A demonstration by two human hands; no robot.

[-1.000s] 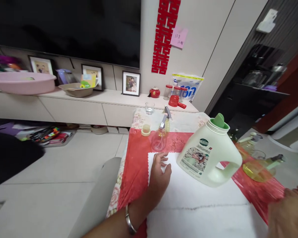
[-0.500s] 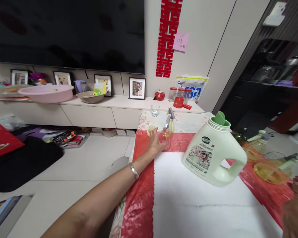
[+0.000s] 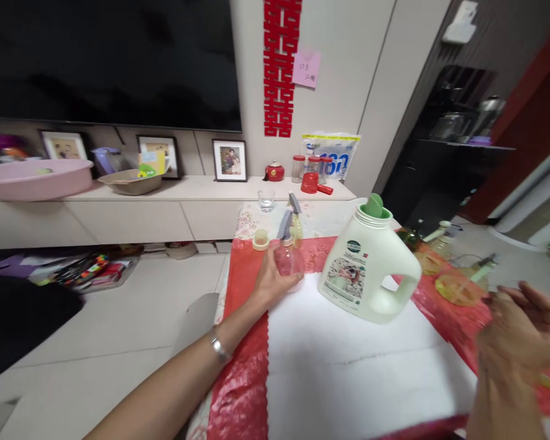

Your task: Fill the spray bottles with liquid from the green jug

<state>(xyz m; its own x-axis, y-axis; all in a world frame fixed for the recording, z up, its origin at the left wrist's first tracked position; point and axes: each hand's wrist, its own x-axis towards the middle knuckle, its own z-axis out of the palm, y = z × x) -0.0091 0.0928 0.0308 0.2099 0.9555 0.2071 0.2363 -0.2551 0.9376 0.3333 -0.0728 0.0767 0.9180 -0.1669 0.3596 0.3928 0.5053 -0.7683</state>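
My left hand (image 3: pixel 271 280) is wrapped around a clear spray bottle (image 3: pixel 289 260) with a grey trigger head, upright at the edge of the white sheet. A second spray bottle (image 3: pixel 296 226) stands just behind it. Left of that hand sits a pale green cap (image 3: pixel 260 239). A large light green detergent jug (image 3: pixel 369 269) stands on the white sheet (image 3: pixel 348 379), with a darker green spout at its open mouth. At the right edge my right hand (image 3: pixel 502 333) is blurred and its grip is hidden; other fingers (image 3: pixel 538 308) show beside it, whose I cannot tell.
Spray bottles with yellow liquid (image 3: pixel 462 287) stand on the red plastic cover (image 3: pixel 242 354) at right. A small glass (image 3: pixel 266 200) stands at the table's far edge. Behind is a low cabinet (image 3: pixel 142 220) with picture frames, a pink basin (image 3: pixel 36 179) and a red scoop (image 3: pixel 310 183).
The view has turned right, so things appear further left. My left hand has left the cap's side and now clasps the spray bottle, which appears closer. More of my right hand shows.
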